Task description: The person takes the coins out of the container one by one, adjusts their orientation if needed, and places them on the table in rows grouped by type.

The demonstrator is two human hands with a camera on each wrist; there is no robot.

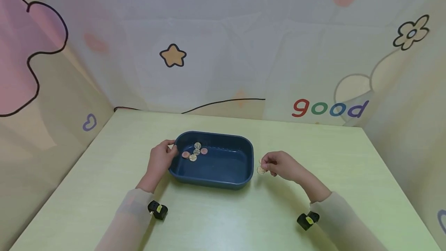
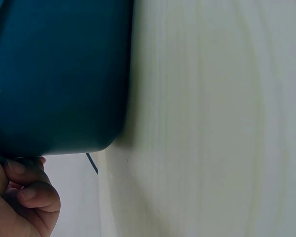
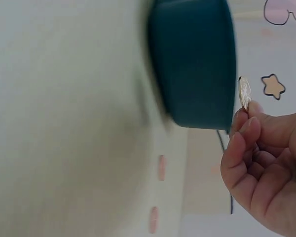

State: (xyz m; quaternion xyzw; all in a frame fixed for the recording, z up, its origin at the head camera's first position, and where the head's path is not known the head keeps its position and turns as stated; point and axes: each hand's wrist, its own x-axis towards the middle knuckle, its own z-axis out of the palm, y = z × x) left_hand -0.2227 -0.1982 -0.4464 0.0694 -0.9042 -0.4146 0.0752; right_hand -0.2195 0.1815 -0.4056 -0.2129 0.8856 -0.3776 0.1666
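Observation:
A deep dark-blue rectangular tray (image 1: 223, 184) stands on the table with several gold and copper-coloured coins (image 1: 193, 158) lying flat at its left end. My left hand (image 1: 162, 160) grips the tray's left end; in the left wrist view its curled fingers (image 2: 39, 195) sit just under the rim. Just outside the tray's right wall, my right hand (image 1: 282, 164) pinches a gold coin (image 1: 260, 170) between thumb and fingertips. From the right wrist, that coin (image 3: 244, 93) is seen nearly edge-on beside the tray wall (image 3: 197, 74).
The pale yellow-green table (image 1: 216, 220) runs back to a printed cloth (image 1: 223, 69) that encloses it behind and at both sides. Two pinkish oval shapes (image 3: 161, 168) show below the tray in the right wrist view. Each sleeve carries a small black camera (image 1: 158, 210).

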